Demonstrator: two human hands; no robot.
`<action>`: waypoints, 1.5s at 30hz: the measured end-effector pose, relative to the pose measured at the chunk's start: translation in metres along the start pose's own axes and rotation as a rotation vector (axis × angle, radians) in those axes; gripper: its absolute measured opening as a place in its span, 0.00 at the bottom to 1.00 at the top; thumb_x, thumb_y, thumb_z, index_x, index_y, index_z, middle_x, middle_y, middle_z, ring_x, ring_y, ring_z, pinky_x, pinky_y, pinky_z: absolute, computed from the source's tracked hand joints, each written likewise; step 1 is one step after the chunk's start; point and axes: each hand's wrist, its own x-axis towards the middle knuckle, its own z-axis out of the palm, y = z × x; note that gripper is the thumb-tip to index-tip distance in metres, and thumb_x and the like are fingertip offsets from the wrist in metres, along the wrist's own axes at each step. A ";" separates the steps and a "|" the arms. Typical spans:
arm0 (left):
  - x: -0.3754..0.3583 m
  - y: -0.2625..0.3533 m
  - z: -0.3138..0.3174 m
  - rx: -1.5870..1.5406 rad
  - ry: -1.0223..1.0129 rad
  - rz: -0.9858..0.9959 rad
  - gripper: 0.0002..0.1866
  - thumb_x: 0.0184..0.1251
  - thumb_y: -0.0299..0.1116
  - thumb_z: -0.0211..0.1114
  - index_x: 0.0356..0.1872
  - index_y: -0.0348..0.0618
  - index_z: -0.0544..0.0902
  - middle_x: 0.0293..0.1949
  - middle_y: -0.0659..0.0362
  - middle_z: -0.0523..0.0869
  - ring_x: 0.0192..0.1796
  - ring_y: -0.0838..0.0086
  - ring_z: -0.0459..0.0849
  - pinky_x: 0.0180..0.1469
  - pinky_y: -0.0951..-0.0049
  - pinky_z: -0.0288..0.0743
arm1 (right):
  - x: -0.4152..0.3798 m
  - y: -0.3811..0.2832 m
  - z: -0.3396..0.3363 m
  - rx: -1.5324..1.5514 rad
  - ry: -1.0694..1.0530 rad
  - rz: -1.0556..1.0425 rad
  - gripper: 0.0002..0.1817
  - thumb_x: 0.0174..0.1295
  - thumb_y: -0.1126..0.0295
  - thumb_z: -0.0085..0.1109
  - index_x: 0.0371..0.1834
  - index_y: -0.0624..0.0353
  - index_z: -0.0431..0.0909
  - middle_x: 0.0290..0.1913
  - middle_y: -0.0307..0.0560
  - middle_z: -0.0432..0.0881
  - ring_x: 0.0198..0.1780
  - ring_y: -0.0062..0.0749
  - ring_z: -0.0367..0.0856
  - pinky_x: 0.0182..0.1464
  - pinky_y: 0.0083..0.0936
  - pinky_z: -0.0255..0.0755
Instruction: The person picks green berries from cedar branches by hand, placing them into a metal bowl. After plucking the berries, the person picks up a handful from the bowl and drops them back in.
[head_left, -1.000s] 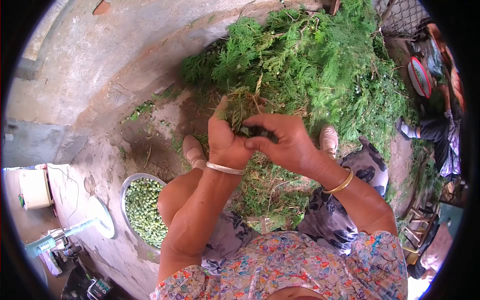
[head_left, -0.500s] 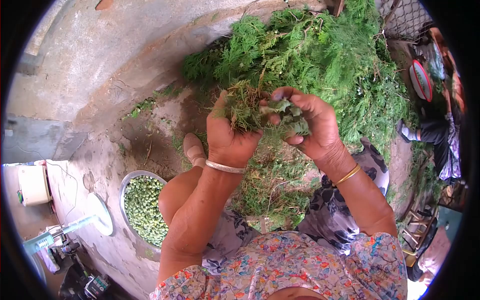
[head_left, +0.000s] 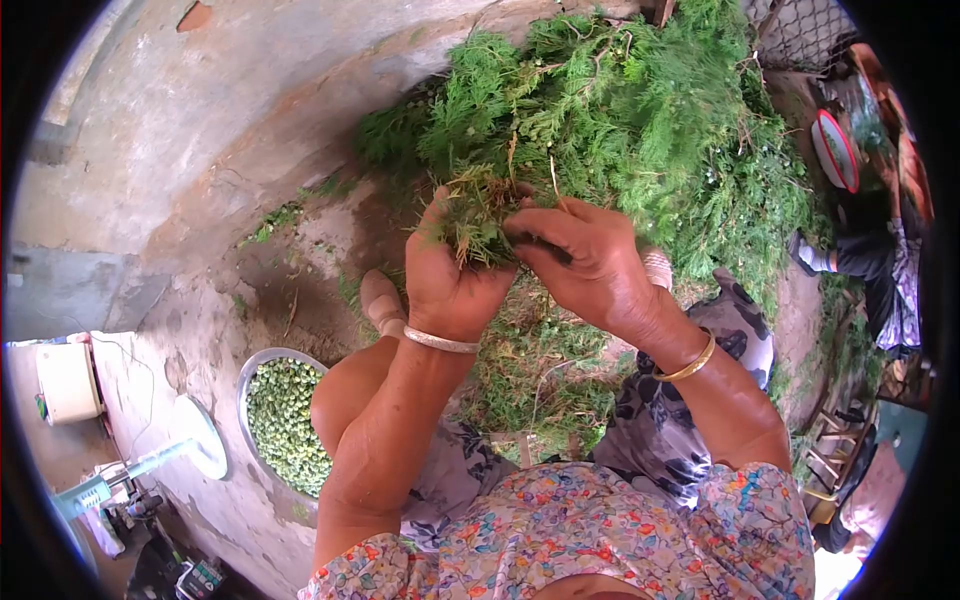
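My left hand [head_left: 452, 270] is closed round a clump of evergreen sprigs [head_left: 478, 218], green with some browned tips. Against the right side of that clump, the fingers of my right hand [head_left: 585, 255] are bent and drawn together. Its back faces up, so whatever lies in its palm is hidden. Thin dry stems stick up just beyond the fingers. Both hands are raised above the ground between my knees. To the left of my knee stands a metal basin [head_left: 247, 400] full of small green cones [head_left: 288, 420].
A large heap of cut evergreen branches [head_left: 640, 130] lies ahead against a concrete wall [head_left: 250, 90]. Loose clippings [head_left: 545, 380] cover the ground between my legs. A pale blue fan [head_left: 200, 440] stands at left. Another person's leg [head_left: 870, 260] and a red-rimmed basin [head_left: 835, 150] are at right.
My right hand has moved left to the clump and turned its back upward. The green bits that showed in its fingers are now out of sight. My left hand still holds the sprigs.
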 end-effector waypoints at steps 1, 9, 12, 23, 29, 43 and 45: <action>-0.001 -0.001 0.002 0.018 0.027 0.020 0.20 0.72 0.41 0.46 0.49 0.32 0.73 0.46 0.41 0.79 0.48 0.53 0.79 0.53 0.55 0.74 | 0.000 0.000 0.000 -0.059 -0.003 -0.003 0.10 0.45 0.79 0.63 0.33 0.61 0.80 0.28 0.53 0.79 0.30 0.49 0.80 0.31 0.33 0.74; -0.002 0.000 -0.008 -0.063 -0.052 -0.052 0.18 0.72 0.40 0.47 0.49 0.35 0.74 0.46 0.48 0.81 0.49 0.57 0.80 0.54 0.55 0.74 | 0.001 0.014 -0.002 0.199 -0.002 0.142 0.10 0.49 0.78 0.63 0.37 0.61 0.79 0.24 0.45 0.80 0.24 0.31 0.78 0.26 0.26 0.70; -0.001 -0.001 -0.008 -0.094 -0.074 -0.045 0.19 0.71 0.41 0.47 0.49 0.35 0.74 0.47 0.48 0.81 0.50 0.57 0.79 0.54 0.55 0.74 | 0.008 0.001 -0.015 0.565 0.014 0.455 0.08 0.51 0.78 0.63 0.35 0.62 0.79 0.24 0.38 0.80 0.24 0.19 0.75 0.23 0.17 0.67; -0.005 0.006 0.005 -0.028 0.010 -0.005 0.24 0.71 0.44 0.47 0.54 0.31 0.71 0.52 0.40 0.76 0.54 0.49 0.76 0.59 0.49 0.70 | 0.012 0.004 -0.030 1.154 -0.005 0.779 0.12 0.55 0.68 0.62 0.39 0.61 0.75 0.27 0.43 0.81 0.21 0.16 0.72 0.17 0.12 0.60; -0.005 0.004 -0.004 0.024 -0.159 -0.067 0.19 0.71 0.42 0.47 0.49 0.38 0.75 0.46 0.49 0.81 0.49 0.60 0.80 0.54 0.55 0.74 | 0.007 -0.006 -0.012 0.677 -0.002 0.520 0.03 0.52 0.76 0.65 0.30 0.61 0.82 0.24 0.38 0.81 0.25 0.12 0.75 0.23 0.13 0.67; -0.001 -0.004 -0.018 -0.022 -0.105 -0.077 0.20 0.71 0.44 0.48 0.48 0.34 0.74 0.44 0.46 0.81 0.49 0.56 0.80 0.55 0.57 0.73 | 0.015 -0.003 -0.021 0.691 -0.028 0.539 0.06 0.54 0.74 0.59 0.34 0.63 0.78 0.25 0.42 0.81 0.24 0.24 0.76 0.22 0.18 0.66; -0.002 -0.004 -0.010 -0.004 -0.057 -0.043 0.22 0.70 0.44 0.48 0.50 0.33 0.73 0.46 0.44 0.80 0.50 0.53 0.78 0.57 0.54 0.72 | 0.016 -0.001 -0.029 0.962 0.002 0.739 0.06 0.55 0.73 0.58 0.35 0.62 0.77 0.26 0.44 0.81 0.24 0.23 0.76 0.20 0.16 0.63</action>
